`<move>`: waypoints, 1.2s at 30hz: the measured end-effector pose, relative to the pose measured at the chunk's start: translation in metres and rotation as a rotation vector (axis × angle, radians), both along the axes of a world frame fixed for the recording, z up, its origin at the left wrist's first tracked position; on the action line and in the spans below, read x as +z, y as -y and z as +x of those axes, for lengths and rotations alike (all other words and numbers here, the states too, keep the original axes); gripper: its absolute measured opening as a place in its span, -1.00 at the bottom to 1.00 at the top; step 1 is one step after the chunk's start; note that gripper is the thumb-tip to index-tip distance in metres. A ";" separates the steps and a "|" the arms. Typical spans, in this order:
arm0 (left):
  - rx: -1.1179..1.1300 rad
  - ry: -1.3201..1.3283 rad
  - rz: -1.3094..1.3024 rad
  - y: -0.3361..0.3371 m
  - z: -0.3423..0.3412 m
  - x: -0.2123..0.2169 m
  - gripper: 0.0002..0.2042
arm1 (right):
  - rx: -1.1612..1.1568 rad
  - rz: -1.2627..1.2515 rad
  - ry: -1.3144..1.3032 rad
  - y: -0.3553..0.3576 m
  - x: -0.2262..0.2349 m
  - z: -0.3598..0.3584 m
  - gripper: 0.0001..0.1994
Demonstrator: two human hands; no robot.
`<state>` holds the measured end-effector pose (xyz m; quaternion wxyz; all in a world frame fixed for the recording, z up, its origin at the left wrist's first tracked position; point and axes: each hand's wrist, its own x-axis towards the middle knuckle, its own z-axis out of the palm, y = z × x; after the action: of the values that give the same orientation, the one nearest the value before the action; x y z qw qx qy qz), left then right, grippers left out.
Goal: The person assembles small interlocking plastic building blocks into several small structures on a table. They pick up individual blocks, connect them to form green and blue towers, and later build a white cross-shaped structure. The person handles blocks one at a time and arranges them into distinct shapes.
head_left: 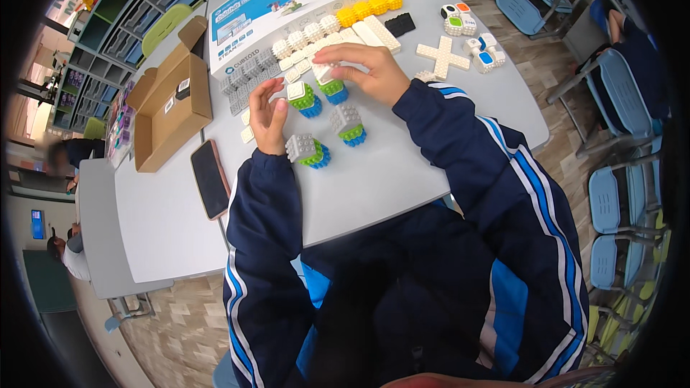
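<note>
My right hand (366, 72) is closed with thumb and fingertips on the white top of a block stack (333, 90), which has green in the middle and blue below. Left of it stands a similar white, green and blue block stack (305, 103). Close by its left side is my left hand (267, 118), with fingers apart and nothing seen in them. Nearer to me, two more stacks have grey studded tops over green and blue: a left grey-topped stack (307, 149) and a right grey-topped stack (349, 128).
A large block-set box (316, 11) lies at the back, with yellow blocks (370, 8), grey blocks (248, 79) and a black block (399, 24) before it. On the right are a white cross-shaped piece (443, 57) and cubes (486, 54). An open cardboard box (162, 126) and phone (210, 179) lie left.
</note>
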<state>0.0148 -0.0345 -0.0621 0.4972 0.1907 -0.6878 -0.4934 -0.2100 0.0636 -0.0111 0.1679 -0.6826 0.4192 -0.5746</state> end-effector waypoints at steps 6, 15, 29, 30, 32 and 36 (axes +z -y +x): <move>-0.094 0.043 -0.133 0.006 -0.016 0.005 -0.26 | 0.025 -0.019 -0.048 0.001 -0.002 0.005 -0.70; -0.029 0.180 -0.088 -0.019 -0.031 0.016 -0.23 | 0.096 0.043 -0.034 0.003 -0.002 0.003 -0.70; -0.053 0.099 0.074 -0.016 -0.043 0.018 -0.36 | -0.011 -0.037 -0.198 0.003 0.000 -0.002 -0.71; -0.054 0.098 0.064 -0.014 -0.043 0.017 -0.38 | -0.004 -0.027 -0.193 0.003 -0.001 -0.001 -0.71; -0.065 0.090 0.061 -0.010 -0.042 0.014 -0.42 | 0.015 -0.010 -0.170 0.005 -0.002 -0.001 -0.72; -0.115 0.066 0.112 -0.011 -0.042 0.014 -0.49 | 0.024 0.018 -0.143 0.005 -0.007 -0.002 -0.73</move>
<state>-0.0270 -0.0235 -0.0485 0.4338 0.1944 -0.6850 -0.5521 -0.2115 0.0582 -0.0181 0.1504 -0.7255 0.4269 -0.5184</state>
